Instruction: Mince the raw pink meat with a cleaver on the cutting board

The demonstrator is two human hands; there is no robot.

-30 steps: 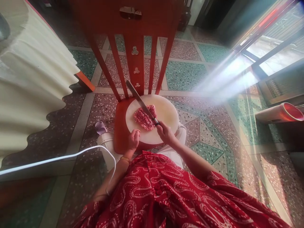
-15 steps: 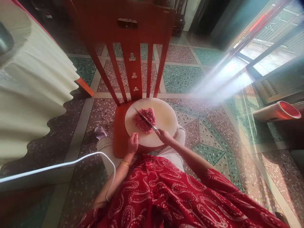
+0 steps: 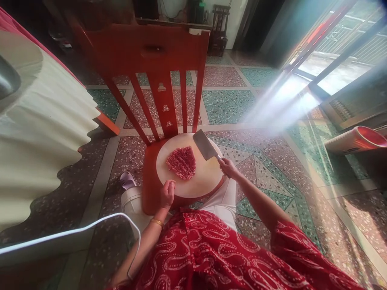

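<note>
A round white cutting board [image 3: 208, 179] lies on the seat of a red wooden chair [image 3: 151, 56]. A flat patch of pink minced meat [image 3: 181, 162] sits on the board's left half. My right hand [image 3: 229, 168] grips the handle of a cleaver [image 3: 204, 145], its broad blade held flat-side up above the board's right edge, apart from the meat. My left hand [image 3: 167, 192] rests at the board's near edge with the fingers curled, holding nothing that I can see.
A table with a scalloped cream cloth [image 3: 39, 133] stands at the left. A white cable [image 3: 75, 233] runs across the floor by my left arm. A white bucket [image 3: 130, 199] sits under the chair. A red-rimmed object [image 3: 359, 139] lies at the right by the doorway.
My right hand has lifted the cleaver off the meat and swung it to the right, turning the blade's flat side up. My left hand has stayed at the board's near edge.
</note>
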